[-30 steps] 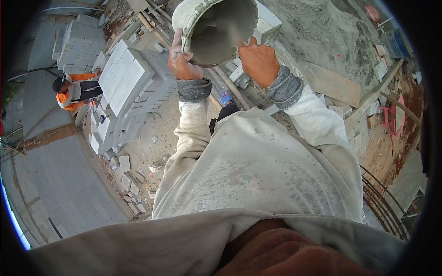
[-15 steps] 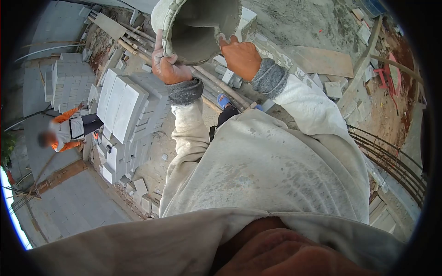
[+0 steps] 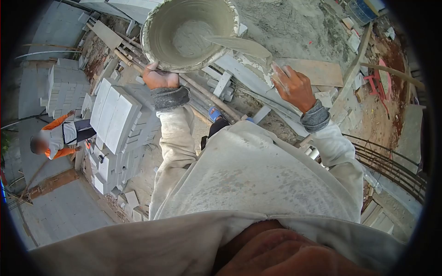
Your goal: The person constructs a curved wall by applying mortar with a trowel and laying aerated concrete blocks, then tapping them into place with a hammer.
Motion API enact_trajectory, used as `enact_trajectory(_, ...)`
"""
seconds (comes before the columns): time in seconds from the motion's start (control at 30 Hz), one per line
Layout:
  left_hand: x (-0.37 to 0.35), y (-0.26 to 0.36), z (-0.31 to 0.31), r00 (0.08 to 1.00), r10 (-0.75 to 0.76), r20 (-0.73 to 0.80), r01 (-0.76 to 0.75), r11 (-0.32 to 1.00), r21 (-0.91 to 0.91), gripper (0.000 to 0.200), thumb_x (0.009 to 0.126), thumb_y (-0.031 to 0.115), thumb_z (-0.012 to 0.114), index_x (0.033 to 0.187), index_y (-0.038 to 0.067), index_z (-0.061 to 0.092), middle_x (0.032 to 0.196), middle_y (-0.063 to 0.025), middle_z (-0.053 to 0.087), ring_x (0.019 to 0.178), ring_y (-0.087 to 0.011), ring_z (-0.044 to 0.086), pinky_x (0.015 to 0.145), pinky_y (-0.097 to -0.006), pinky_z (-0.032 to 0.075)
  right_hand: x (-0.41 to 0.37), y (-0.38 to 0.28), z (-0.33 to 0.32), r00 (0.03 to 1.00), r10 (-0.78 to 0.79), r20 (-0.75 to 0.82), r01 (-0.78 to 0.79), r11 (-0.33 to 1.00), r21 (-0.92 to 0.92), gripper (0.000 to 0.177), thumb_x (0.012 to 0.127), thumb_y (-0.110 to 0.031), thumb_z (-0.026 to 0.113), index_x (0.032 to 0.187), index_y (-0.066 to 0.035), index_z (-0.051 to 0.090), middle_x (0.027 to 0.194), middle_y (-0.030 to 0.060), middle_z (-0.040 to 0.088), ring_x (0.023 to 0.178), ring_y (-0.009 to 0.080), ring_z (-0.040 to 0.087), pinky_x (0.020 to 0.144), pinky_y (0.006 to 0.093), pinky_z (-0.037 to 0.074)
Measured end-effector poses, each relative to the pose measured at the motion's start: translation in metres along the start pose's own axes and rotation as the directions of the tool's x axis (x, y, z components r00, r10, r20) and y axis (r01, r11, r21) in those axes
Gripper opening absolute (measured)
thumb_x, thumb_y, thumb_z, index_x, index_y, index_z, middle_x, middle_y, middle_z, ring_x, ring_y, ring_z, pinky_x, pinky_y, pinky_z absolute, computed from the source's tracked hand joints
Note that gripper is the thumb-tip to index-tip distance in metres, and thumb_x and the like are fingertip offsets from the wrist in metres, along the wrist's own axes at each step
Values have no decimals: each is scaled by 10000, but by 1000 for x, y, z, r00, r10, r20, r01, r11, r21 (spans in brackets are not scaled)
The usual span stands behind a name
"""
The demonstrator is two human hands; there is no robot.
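Observation:
A round bucket (image 3: 159,34) with a mortar-caked rim is at the top, its mouth facing me. Wet grey mortar (image 3: 193,39) lies at its bottom. My left hand (image 3: 159,78) is closed on the near-left rim. To the right, my right hand (image 3: 293,87) is closed around a trowel whose handle is mostly hidden by the fingers. The mortar-smeared trowel blade (image 3: 241,46) points left, its tip overlapping the bucket's right rim in view. Beneath the trowel runs a mortar-streaked block edge (image 3: 253,76).
Stacks of pale blocks (image 3: 115,115) stand at left, beside a person (image 3: 60,138) with orange sleeves. Poles (image 3: 207,94) cross below the bucket. A flat board (image 3: 317,72), a blue drum (image 3: 361,11) and bent rebar (image 3: 386,161) are on the right.
My right hand has moved from the bucket's rim out to the right, and the trowel now shows in it. The bucket has shifted slightly left and tilted, revealing the mortar inside.

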State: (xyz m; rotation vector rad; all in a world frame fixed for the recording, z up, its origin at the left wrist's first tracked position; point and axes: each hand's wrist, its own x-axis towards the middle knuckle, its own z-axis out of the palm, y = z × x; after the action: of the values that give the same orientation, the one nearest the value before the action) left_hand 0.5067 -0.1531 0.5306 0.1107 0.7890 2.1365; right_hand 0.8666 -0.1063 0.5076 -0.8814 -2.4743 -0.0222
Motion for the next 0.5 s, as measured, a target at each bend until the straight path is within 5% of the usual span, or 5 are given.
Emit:
enact_trajectory(0.2,5,7,-21,976,-208,65,206,978,38,464,783,98,388,1210,-65,469,1253,-220,503,1172,-386,474,1018,-567,332,4,77,2,979,-158,-130,116,952,-284,499,760,-186,700,1242,-176,572,965,142,613,736,237,636,662,338,521)
enact_trajectory(0.3,11,17,-33,954,-276,115,273,961,38,507,740,89,393,1213,-76,468,1238,-229,517,1154,-395,489,1026,-557,330,32,128,-23,919,-382,-94,308,847,-432,505,768,-169,685,1252,-248,566,995,108,626,781,212,627,700,329,510)
enact_trajectory(0.5,2,28,-19,917,-349,191,294,918,266,465,675,66,412,1102,-58,551,1092,-164,601,1031,-314,565,979,-440,415,121,158,-53,741,-671,1,551,608,-572,555,795,-125,633,1292,-338,508,1021,49,637,810,183,608,700,328,488)
